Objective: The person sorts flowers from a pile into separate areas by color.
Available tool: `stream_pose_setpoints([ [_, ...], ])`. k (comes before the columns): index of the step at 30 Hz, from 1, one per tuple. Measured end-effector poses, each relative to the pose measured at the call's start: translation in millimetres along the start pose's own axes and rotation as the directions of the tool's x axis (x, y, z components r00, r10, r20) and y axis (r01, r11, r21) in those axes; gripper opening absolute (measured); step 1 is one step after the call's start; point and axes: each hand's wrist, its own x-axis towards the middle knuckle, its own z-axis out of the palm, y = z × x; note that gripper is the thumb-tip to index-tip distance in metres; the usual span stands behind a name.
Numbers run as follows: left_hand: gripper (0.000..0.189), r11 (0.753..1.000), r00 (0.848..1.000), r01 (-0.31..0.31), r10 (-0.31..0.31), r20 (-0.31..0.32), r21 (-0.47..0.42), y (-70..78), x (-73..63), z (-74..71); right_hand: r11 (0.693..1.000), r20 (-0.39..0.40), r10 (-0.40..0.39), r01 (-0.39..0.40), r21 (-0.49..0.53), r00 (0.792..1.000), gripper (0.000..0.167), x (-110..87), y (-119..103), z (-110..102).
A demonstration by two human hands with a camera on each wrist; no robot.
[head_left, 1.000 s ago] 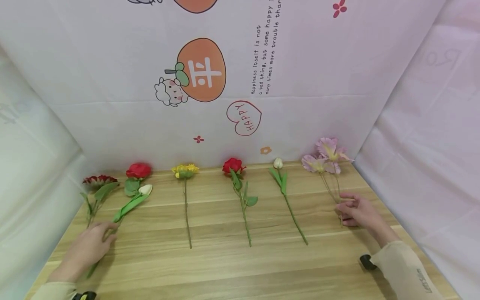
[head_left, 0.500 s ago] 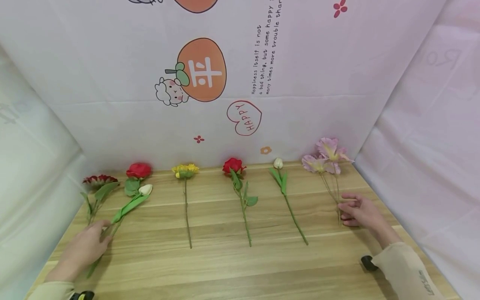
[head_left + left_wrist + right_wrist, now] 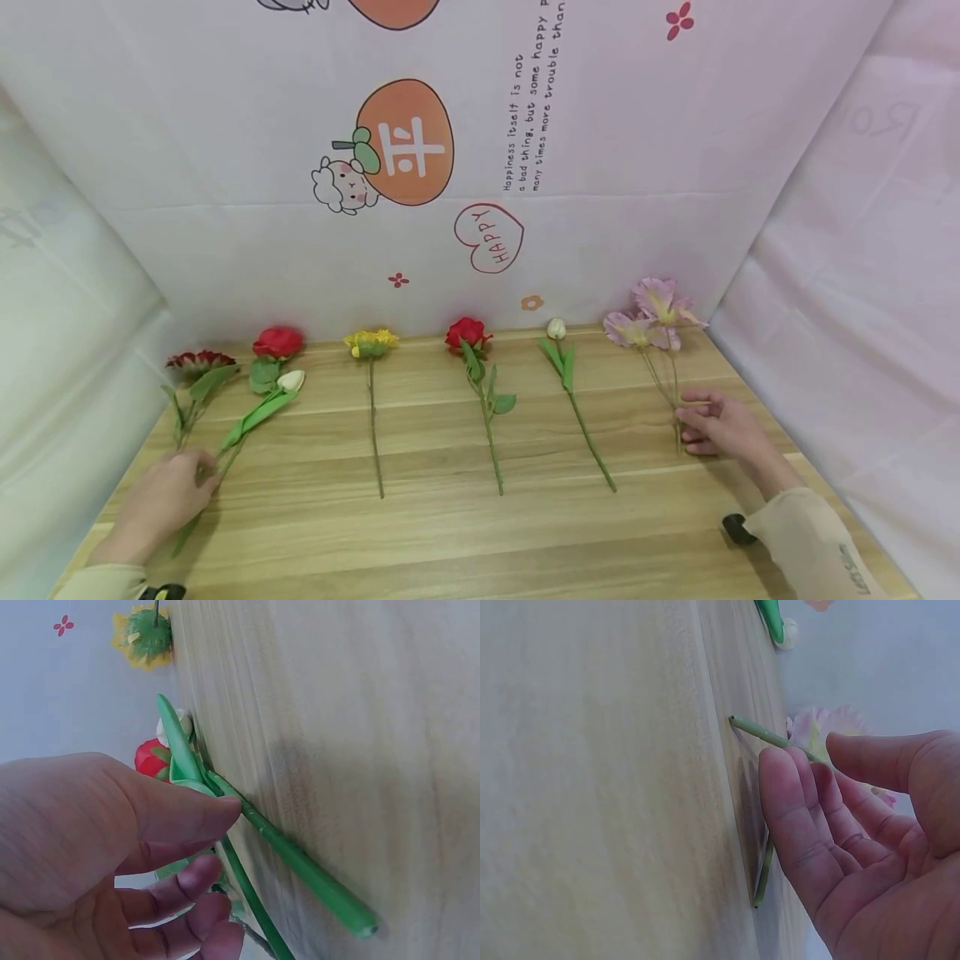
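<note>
At the table's left side, my left hand (image 3: 161,500) is over the lower stems of a white tulip (image 3: 291,380), a red rose (image 3: 277,342) and a dark red flower (image 3: 201,361). The left wrist view shows its thumb overlapping a green stem (image 3: 315,885), with the other fingers loosely bent and apart from the thumb. On the far right, my right hand (image 3: 723,429) is beside the thin stems of pale pink flowers (image 3: 656,302). In the right wrist view its thumb and fingers stand apart, and a stem (image 3: 757,731) passes behind the fingertips.
Between the hands lie a yellow flower (image 3: 371,342), another red rose (image 3: 467,333) and another white tulip (image 3: 556,328), stems toward me. They rest on a wooden table (image 3: 450,550). A printed white cloth (image 3: 247,167) rises behind it, with cloth on both sides too.
My left hand has drawn slightly left and back along the tulip stem. The right hand has barely shifted, and the pink flower's stem end has slid slightly left.
</note>
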Motion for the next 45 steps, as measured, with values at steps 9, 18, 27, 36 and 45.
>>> stream_pose_setpoints([
  [9, 0.039, 0.999, 0.999, 0.035, -0.035, 0.042, -0.001, -1.2, 0.4, -4.8, 1.000, 0.008, 0.004, -0.004, 0.001, 1.000, 0.064, -1.7, -1, 1],
  [18, 0.044, 0.998, 0.991, 0.056, -0.056, 0.118, 0.004, 1.7, 2.5, -8.3, 1.000, 0.008, 0.001, -0.001, -0.009, 1.000, 0.065, -1.4, -3, 2],
  [27, 0.037, 0.998, 0.985, 0.056, -0.056, 0.166, 0.005, 4.0, 6.5, -7.7, 1.000, 0.012, 0.003, -0.003, 0.004, 1.000, 0.065, -1.7, -3, 2],
  [36, 0.031, 0.998, 0.992, 0.038, -0.031, 0.126, -0.049, 6.1, 6.3, -6.3, 1.000, 0.011, 0.015, -0.015, -0.008, 1.000, 0.066, -2.0, -6, 4],
  [45, 0.038, 0.995, 0.996, 0.011, -0.003, 0.084, -0.096, 16.0, 4.9, -13.4, 1.000, 0.018, -0.002, 0.003, -0.026, 1.000, 0.062, -4.2, -14, 8],
])
